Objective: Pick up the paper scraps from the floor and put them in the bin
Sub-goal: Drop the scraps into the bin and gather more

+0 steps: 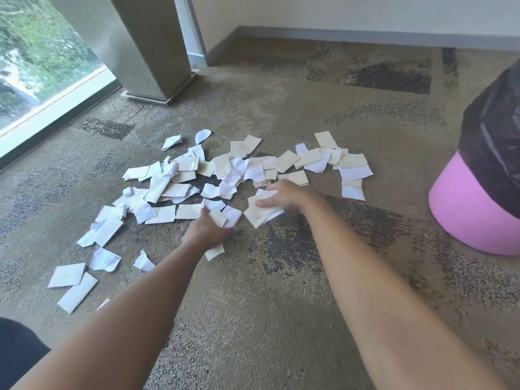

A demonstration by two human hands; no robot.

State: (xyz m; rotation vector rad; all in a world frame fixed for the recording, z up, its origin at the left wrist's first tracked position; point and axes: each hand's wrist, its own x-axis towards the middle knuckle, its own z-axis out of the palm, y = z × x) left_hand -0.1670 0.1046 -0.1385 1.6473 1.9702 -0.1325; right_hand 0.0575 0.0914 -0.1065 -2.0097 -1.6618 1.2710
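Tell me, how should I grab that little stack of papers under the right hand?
Probably best from the side nearest you. The stack lies flat on the carpet, with its loose edges fanned out towards you. Keep the right hand pressing on top, slide the thumb under that fanned edge and pinch the sheets together. The bin stands close on the right.

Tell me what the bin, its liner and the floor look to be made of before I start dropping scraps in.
Bin: pink, smooth and matte, likely plastic. Liner: thin dark plastic film, glossy, with wrinkles that catch the light. Floor: short-pile carpet, speckled tan with dark patches. Paper scraps: white and cream, some creased or printed.
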